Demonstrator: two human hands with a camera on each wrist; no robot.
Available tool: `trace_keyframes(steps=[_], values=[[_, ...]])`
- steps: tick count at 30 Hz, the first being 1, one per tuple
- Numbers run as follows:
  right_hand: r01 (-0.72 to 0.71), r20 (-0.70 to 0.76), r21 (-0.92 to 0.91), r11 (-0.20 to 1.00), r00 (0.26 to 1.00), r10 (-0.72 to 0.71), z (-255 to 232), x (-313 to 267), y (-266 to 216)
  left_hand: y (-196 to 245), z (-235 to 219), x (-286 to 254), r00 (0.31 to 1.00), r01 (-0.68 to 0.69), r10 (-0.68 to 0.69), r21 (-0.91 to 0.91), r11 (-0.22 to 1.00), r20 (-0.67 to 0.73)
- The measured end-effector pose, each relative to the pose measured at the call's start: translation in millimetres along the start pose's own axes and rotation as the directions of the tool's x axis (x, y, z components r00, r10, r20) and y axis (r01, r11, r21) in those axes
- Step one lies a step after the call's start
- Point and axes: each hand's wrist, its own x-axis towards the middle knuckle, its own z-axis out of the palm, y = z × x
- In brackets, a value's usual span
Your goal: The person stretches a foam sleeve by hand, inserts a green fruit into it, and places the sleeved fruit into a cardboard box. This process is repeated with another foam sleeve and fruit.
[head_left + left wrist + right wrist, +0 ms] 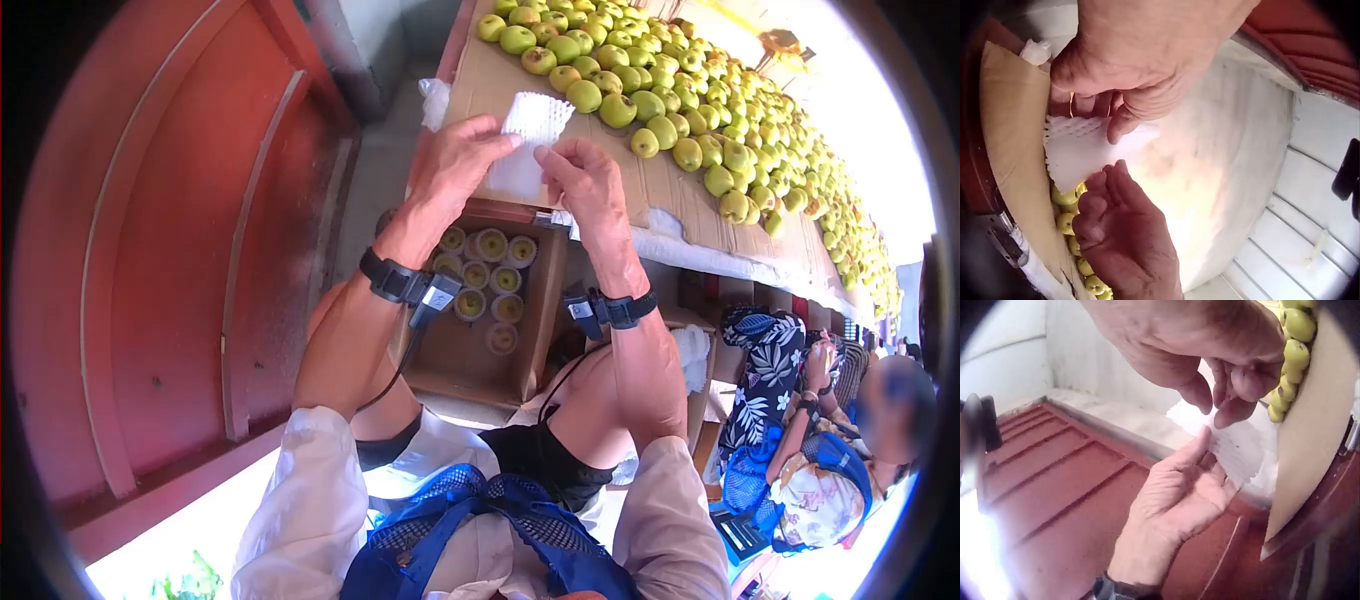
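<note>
Straight down now, passable between the forearms [345, 345] and into the open box [455, 365]; roomier at its near end, blocked farther in by wrapped apples [476, 274]. Crossed below the left wrist by a cable [405, 362]. Walled off left by red panels [160, 250]. Ahead right, passable above bare cardboard [640, 188], then barred by loose apples [736, 155].

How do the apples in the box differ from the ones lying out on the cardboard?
The boxed apples sit in white wrappers, while the loose apples look bare. The boxed apples stand in rough rows inside the box; the loose apples crowd together in a spread over the cardboard. The loose apples far outnumber the boxed ones. Both groups look yellowish green.
</note>
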Motion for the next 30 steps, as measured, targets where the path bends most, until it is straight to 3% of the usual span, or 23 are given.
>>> trace_keyframes(steps=[2, 7, 14, 17, 20, 23, 29, 30], values=[[-0.002, 0.038, 0.128, 0.992, 0.999, -0.003, 3, -7, -8, -6, -2, 2, 0.998, -0.056, 0.056, 0.010, 0.998, 0.011], [-0.203, 0.167, 0.474, 0.856, 0.976, 0.139, -1, -9, -27, -11, 1, 7, 0.981, -0.177, 0.190, 0.196, 0.965, -0.048], [-0.218, 0.248, 0.584, 0.782, 0.965, 0.084, -6, -3, -15, -4, 5, 0, 0.948, -0.274, 0.315, 0.404, 0.873, -0.038], [-0.235, 0.267, 0.584, 0.777, 0.959, 0.089, -7, 0, -8, -6, 6, -1, 0.891, -0.370, 0.452, 0.526, 0.766, -0.033], [-0.207, 0.259, 0.628, 0.750, 0.965, 0.050, -6, 0, -3, 2, 8, -3, 0.731, -0.609, 0.674, 0.544, 0.577, 0.104], [-0.146, 0.201, 0.637, 0.757, 0.979, 0.020, -5, 0, -3, 1, 9, -4, 0.684, -0.630, 0.709, 0.631, 0.453, 0.173], [-0.089, 0.128, 0.585, 0.806, 0.992, 0.016, -1, -2, -2, -3, 10, -5, 0.752, -0.577, 0.637, 0.637, 0.511, 0.171], [-0.058, 0.090, 0.536, 0.842, 0.996, 0.012, 0, -3, -4, 2, 13, -9, 0.835, -0.487, 0.529, 0.647, 0.587, 0.150]])
